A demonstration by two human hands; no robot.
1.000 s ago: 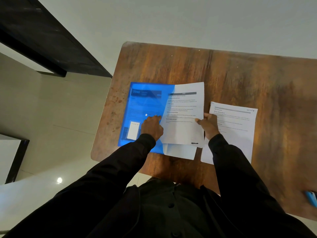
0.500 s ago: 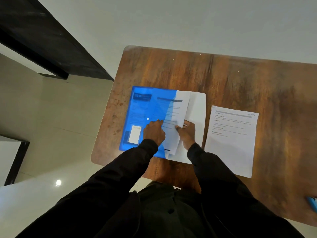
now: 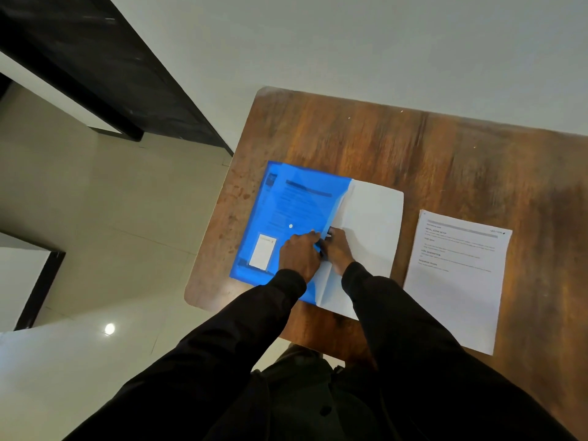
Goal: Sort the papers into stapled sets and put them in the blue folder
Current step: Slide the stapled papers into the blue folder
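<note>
1. Worn brown wooden table point(image 3: 366, 138), corners rounded, stands over pale floor tiles point(image 3: 127, 202).
2. Translucent blue folder point(image 3: 245, 272) lies flat near its left edge; a printed sheet point(image 3: 302, 198) shows through the cover, and white papers point(image 3: 372, 224) jut from its right side.
3. Left hand point(image 3: 299, 254) pinches the cover's edge, fingers curled.
4. Right hand point(image 3: 339, 249) rests on the white papers; whether its fingers grasp them cannot be told.
5. Another printed set point(image 3: 455, 281) lies flat, just right.

dim, even indoor light; lamp glare spot on floor tiles point(image 3: 109, 328); mild motion blur; wide-angle edge distortion.
</note>
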